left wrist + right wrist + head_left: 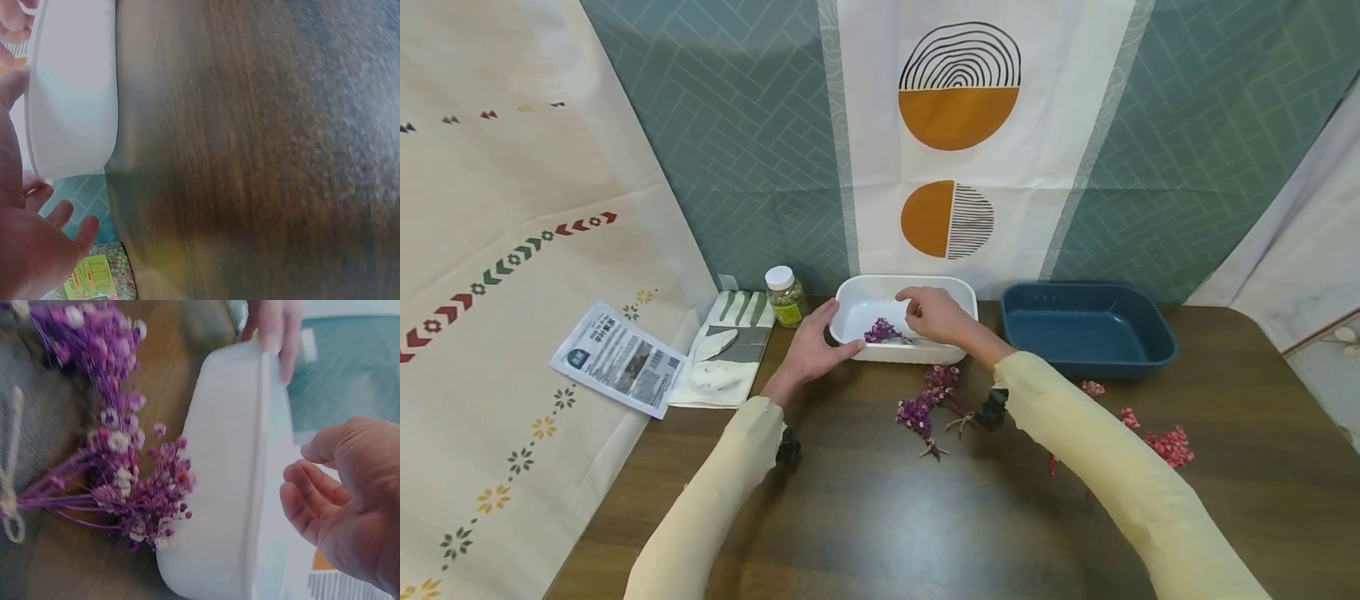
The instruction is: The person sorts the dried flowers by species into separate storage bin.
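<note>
In the head view, my left hand (812, 343) spans the left corner of the white tray (910, 354), thumb on the near rim and fingers at the end wall, presumably to steady it. My right hand (942, 318) hangs over the tray's right half, fingers loosely bent. The purple flower bunch (878, 330) lies inside the tray, blossoms left and stems toward the right hand, between my two hands. In the left wrist view, my left thumb touches the rim; the other fingers are spread apart, unclamped, near the jar (103, 275). In the right wrist view, my right thumb and fingertips stand apart with nothing visible between them. The spare purple flowers (119, 462) lie outside the tray's near wall, apart from this hand; twine (9, 500) binds stems there.
</note>
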`<state>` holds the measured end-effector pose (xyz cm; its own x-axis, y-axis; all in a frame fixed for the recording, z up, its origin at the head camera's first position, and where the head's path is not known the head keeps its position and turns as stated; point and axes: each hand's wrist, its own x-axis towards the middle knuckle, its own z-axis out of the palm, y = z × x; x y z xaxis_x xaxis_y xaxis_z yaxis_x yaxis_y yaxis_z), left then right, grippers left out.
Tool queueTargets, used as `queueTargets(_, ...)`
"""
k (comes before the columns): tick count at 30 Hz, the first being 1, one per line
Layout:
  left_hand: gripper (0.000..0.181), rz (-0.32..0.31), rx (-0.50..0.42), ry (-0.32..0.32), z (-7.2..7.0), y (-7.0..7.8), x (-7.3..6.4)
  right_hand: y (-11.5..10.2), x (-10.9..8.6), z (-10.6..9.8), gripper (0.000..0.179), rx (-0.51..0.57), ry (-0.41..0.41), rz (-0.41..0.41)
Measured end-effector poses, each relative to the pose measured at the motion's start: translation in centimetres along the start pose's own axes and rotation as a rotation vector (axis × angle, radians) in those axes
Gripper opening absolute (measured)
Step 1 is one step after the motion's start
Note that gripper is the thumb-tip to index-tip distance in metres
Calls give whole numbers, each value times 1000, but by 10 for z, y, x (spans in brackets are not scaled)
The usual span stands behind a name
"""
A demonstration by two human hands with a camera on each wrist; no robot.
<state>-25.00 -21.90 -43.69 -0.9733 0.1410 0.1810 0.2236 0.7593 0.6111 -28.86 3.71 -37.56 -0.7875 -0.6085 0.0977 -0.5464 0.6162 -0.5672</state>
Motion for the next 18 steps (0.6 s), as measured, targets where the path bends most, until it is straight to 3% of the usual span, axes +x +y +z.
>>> queueTargets(6,92,-3,-2,-7,-2,1,0,-15,-33,-5,38,98,80,15)
queueTargets(13,92,1,-4,-6,-1,0,-1,-30,-72,-2,37,179,102,5)
queueTargets(18,93,-5,-6,-14,1,0,0,-33,-101,6,38,263,97,69)
